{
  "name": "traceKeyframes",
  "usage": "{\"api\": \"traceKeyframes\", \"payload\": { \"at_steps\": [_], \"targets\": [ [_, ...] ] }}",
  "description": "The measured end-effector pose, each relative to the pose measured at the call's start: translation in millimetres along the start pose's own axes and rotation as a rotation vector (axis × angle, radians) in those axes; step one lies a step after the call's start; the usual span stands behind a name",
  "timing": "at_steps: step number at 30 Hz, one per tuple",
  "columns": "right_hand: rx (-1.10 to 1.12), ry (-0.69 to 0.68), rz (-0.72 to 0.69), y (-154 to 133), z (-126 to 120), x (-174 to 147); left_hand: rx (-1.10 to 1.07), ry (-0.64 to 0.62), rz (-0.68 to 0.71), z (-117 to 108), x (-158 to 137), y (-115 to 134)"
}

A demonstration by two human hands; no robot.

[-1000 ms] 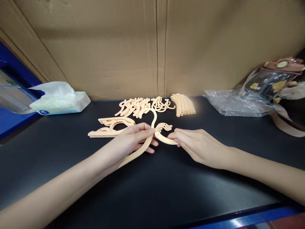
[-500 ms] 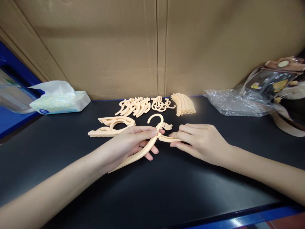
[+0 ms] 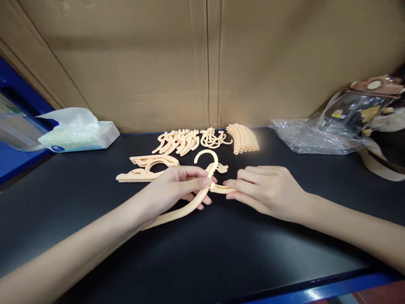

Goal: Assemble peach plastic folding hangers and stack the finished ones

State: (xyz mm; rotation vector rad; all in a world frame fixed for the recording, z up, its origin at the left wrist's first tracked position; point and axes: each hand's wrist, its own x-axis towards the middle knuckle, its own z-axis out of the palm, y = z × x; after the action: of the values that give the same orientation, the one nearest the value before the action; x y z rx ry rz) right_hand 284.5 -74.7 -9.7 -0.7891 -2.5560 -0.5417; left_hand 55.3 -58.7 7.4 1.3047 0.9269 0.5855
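A cream plastic hanger is held above the black table between both hands, its hook curving up and to the left. My left hand pinches it at the joint below the hook, and one long curved arm of it runs down beneath that hand. My right hand grips a shorter cream arm piece on the right side, whose far end is hidden by the fingers. Just behind the joint lies a small cream piece with holes. Folded cream hangers rest on the table left of my left hand.
Along the back lie piles of curved cream parts, hooks and a stack of tubes. A tissue pack stands at the left. Clear plastic wrap and a strapped bottle are at the right, before a cardboard wall.
My left thumb has shifted slightly, closer to the joint. The hanger has turned a little and its hook sits slightly further left. My right hand keeps its grip on the short arm.
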Motion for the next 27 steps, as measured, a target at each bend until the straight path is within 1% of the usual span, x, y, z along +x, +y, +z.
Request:
{"api": "traceKeyframes", "payload": {
  "at_steps": [7, 12, 17, 19, 24, 27],
  "targets": [
    [0.047, -0.038, -0.01, -0.4, -0.3, -1.4, 0.063, 0.023, 0.01, 2.2, 1.4, -2.0],
    [0.099, -0.091, 0.013, -0.5, -0.2, -2.9, 0.098, 0.011, 0.026, 2.5, 2.1, -2.7],
    [0.154, -0.134, 0.036, -1.1, -1.0, -2.9, 0.133, 0.014, 0.005, 2.6, 1.9, -3.5],
    [0.16, -0.149, 0.04, -1.2, -1.1, -2.8, 0.155, -0.004, 0.014, 3.2, 2.1, -3.9],
    [0.154, -0.152, 0.044, -1.7, -0.3, -3.0, 0.247, -0.016, 0.0, 5.2, 1.8, -3.0],
    [0.162, -0.15, 0.033, -1.6, 0.4, -3.4, 0.293, -0.019, 0.026, 5.9, 0.8, -1.5]
  ]
}}
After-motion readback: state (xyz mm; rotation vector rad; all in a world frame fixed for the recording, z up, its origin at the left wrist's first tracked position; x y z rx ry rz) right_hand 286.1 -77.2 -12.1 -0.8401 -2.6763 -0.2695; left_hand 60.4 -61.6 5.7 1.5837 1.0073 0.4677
